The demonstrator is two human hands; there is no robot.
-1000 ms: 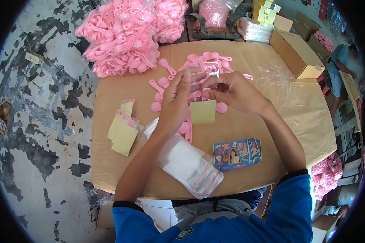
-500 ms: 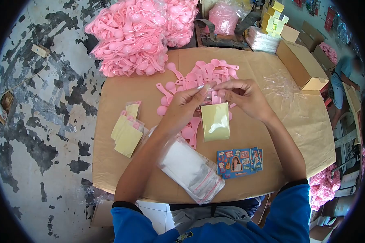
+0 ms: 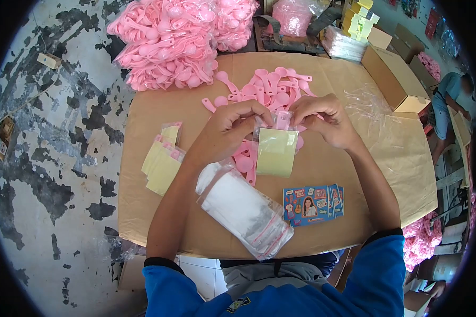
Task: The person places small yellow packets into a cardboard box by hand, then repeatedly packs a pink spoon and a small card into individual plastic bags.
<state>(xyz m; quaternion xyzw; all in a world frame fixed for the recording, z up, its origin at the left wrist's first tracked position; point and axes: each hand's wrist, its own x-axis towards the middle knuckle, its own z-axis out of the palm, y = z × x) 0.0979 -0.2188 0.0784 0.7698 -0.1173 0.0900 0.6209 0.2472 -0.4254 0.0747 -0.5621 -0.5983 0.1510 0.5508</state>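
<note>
A clear plastic bag (image 3: 276, 153) with a pale yellow card and a pink spoon in it hangs between my hands. My left hand (image 3: 237, 127) pinches its upper left corner, and my right hand (image 3: 325, 120) grips the upper right edge. Behind them lies a heap of loose pink spoons (image 3: 264, 87). Below my left wrist is a stack of clear plastic bags (image 3: 243, 208). Blue printed cards (image 3: 308, 205) lie fanned to the right of that stack. Several filled bags with yellow cards (image 3: 161, 164) overlap left of my left forearm.
Large bags of pink spoons (image 3: 164, 45) stand at the table's back left. A cardboard box (image 3: 394, 79) sits at the back right, near loose plastic scraps (image 3: 370, 108). Another person (image 3: 449, 105) is at the far right. Brown paper (image 3: 354, 174) covers the table.
My hands have moved apart, the left one shifting left along the bag's top. The bag has shifted slightly left and up in view, showing the spoon's handle more plainly.
</note>
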